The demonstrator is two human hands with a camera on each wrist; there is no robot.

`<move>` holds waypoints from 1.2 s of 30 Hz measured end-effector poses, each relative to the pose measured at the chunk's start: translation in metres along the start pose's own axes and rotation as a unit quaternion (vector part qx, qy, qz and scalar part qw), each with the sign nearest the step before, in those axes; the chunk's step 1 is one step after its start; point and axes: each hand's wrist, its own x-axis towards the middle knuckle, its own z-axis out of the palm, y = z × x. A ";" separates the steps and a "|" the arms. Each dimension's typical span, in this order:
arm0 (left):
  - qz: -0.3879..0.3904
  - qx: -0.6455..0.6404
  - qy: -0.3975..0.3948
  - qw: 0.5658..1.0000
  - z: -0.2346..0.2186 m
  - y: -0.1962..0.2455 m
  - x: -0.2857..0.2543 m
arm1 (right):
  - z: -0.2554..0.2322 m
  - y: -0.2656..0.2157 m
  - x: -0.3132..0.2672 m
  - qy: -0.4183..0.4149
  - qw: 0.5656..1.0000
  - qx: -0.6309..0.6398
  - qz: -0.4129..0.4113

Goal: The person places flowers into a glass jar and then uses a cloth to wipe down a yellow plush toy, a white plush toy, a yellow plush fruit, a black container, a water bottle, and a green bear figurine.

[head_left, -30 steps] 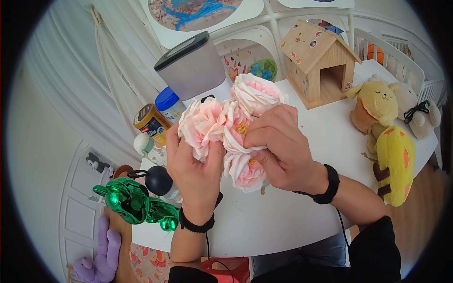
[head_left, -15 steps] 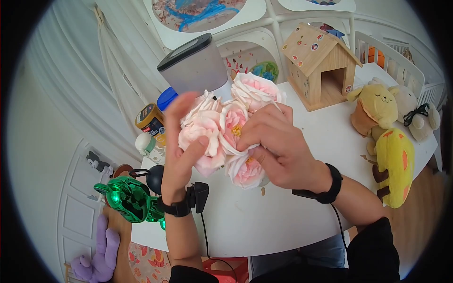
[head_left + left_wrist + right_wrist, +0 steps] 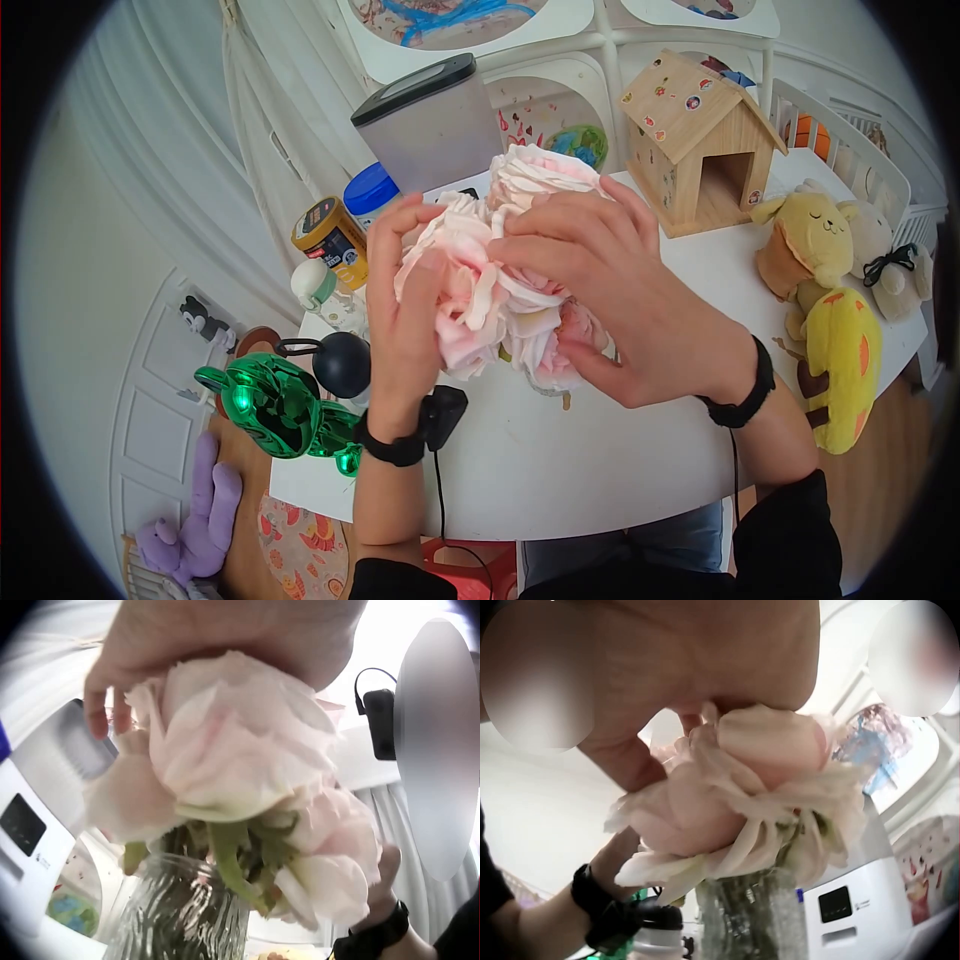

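Observation:
Pale pink roses (image 3: 540,175), several blooms bunched together, stand in a ribbed clear glass vase (image 3: 187,915). Their green stems (image 3: 229,859) drop into its mouth. My left hand (image 3: 400,320) cups the left-hand rose (image 3: 465,285), thumb across its front and fingers bent round its far side. Over the middle and right blooms spreads my right hand (image 3: 640,310), its fingers resting on the petals and its thumb against the lower rose (image 3: 560,350). In the right wrist view that thumb presses down beside a bloom (image 3: 690,810). Both palms hide parts of the flowers.
Left of the vase stand a gold-lidded tub (image 3: 330,240), a blue-lidded jar (image 3: 370,190), a black-topped bottle (image 3: 342,362) and a shiny green figure (image 3: 270,405). Behind is a grey-and-white appliance (image 3: 440,120). A wooden house (image 3: 690,140) and plush toys (image 3: 840,370) sit right on the white table (image 3: 600,470).
My right hand has let go of its pinch at the middle rose and spread over the blooms. The left hand lifted its fingers off, then closed round the left rose again.

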 end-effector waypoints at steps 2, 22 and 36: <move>-0.042 -0.244 -0.126 0.961 -0.004 0.009 0.002 | -0.003 -0.003 -0.002 -0.064 0.993 -0.103 0.007; -0.083 -0.269 -0.098 0.955 -0.016 0.000 0.009 | -0.015 0.029 -0.010 0.217 0.973 -0.083 -0.004; -0.127 -0.276 -0.131 0.944 -0.002 0.011 0.001 | 0.014 0.021 -0.006 0.118 0.989 -0.077 -0.046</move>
